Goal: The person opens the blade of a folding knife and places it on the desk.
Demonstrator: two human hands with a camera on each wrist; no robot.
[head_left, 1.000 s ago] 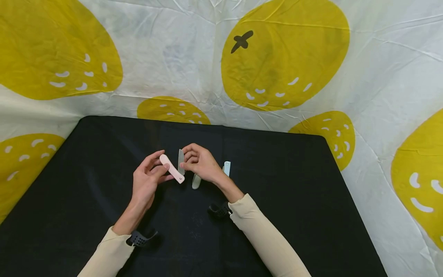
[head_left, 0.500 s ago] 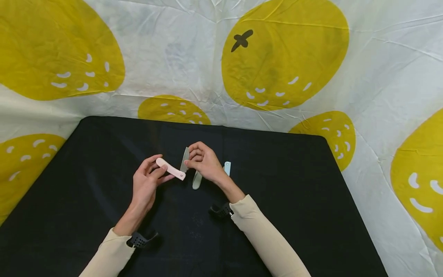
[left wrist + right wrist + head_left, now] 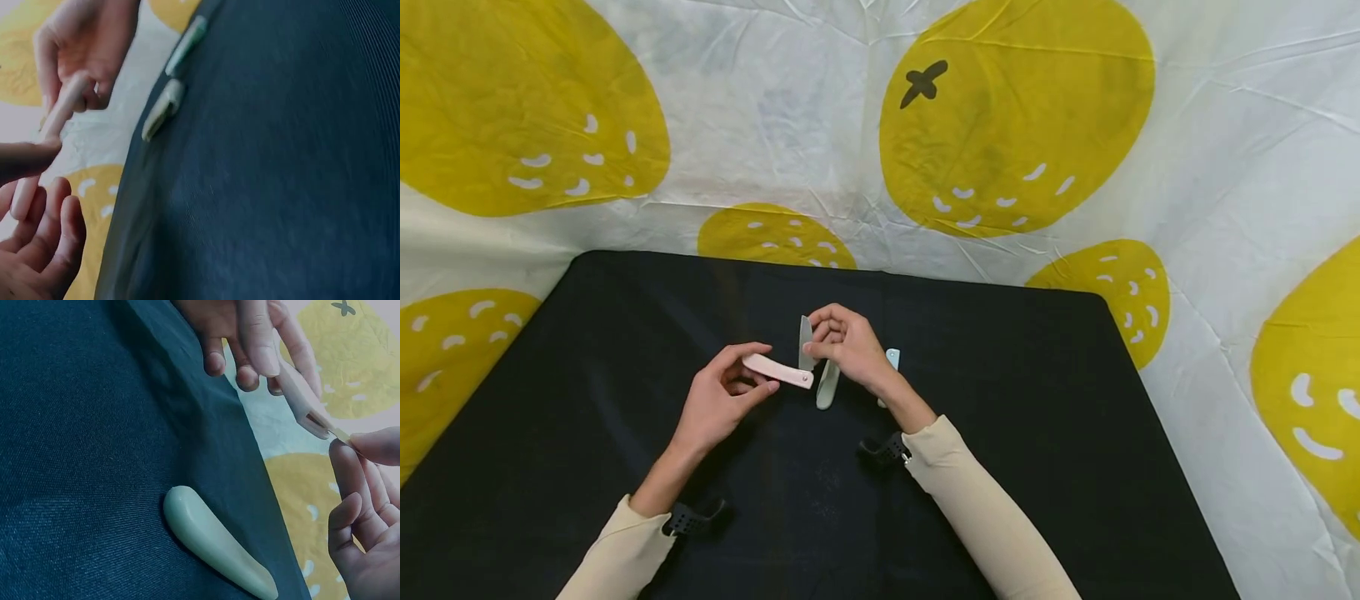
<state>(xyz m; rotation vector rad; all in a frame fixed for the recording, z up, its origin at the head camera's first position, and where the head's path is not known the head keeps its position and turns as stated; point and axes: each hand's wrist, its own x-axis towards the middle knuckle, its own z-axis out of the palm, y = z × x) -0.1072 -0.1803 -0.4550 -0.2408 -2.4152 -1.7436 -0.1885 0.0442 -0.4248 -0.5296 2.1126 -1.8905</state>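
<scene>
Left hand gripping pink knife handle, right hand pinching its half-open blade, above black table

1. A desk with a black cloth-like top fills the lower part of the head view; its far corners are rounded.
2. Behind and beside it hangs a white sheet, creased and wrinkled.
3. The sheet is printed with large yellow blobs bearing small white curved marks; one has a dark cross-shaped mark.
4. The light is even and soft.
</scene>
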